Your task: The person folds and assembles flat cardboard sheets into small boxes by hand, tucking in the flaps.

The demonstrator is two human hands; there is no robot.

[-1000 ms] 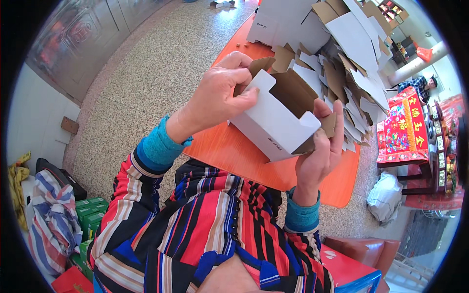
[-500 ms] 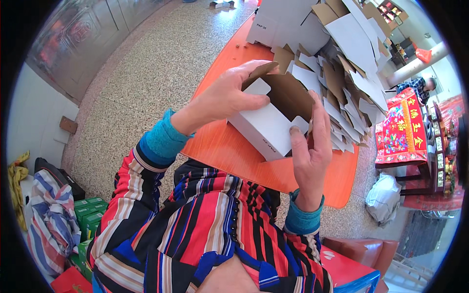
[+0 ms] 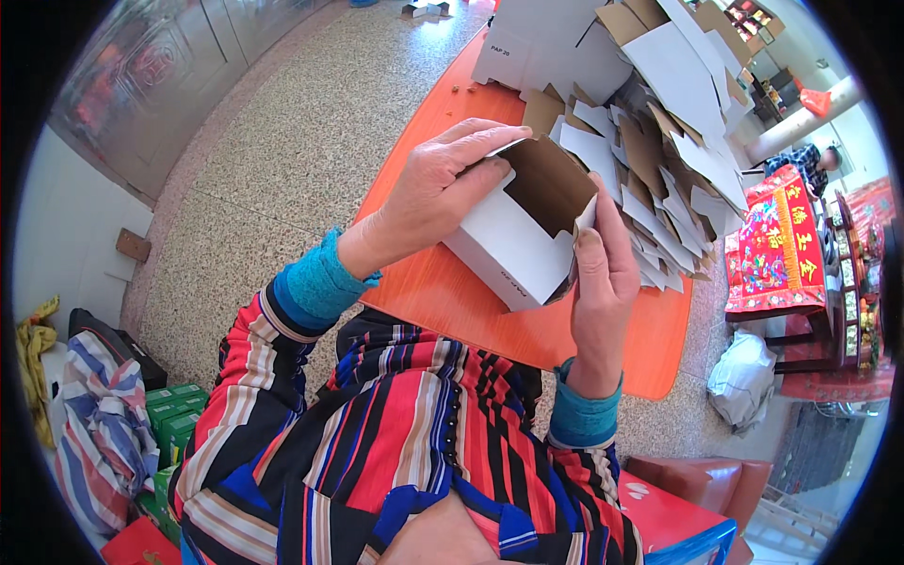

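A white cardboard box (image 3: 513, 247) with a brown inside sits tilted on the orange table (image 3: 476, 325), its top open toward me. My left hand (image 3: 441, 184) grips its left end, thumb and fingers closed on a flap there. At the right end my right hand (image 3: 605, 273) pinches another flap between thumb and fingers. Behind the box, a heap of flat white and brown cardboard blanks (image 3: 650, 160) leans in loose layers on the table.
A larger white carton (image 3: 546, 47) stands at the table's far end. Right of the table are a white sack (image 3: 741, 379) and a red embroidered cloth (image 3: 777, 245) on a stand. Green boxes (image 3: 177, 414) lie at lower left. A person (image 3: 808, 168) is at far right.
Both end flaps have been moved in my fingers, and the small flaps that stuck up at the front corners no longer stand out. My left thumb has shifted up toward the flap.
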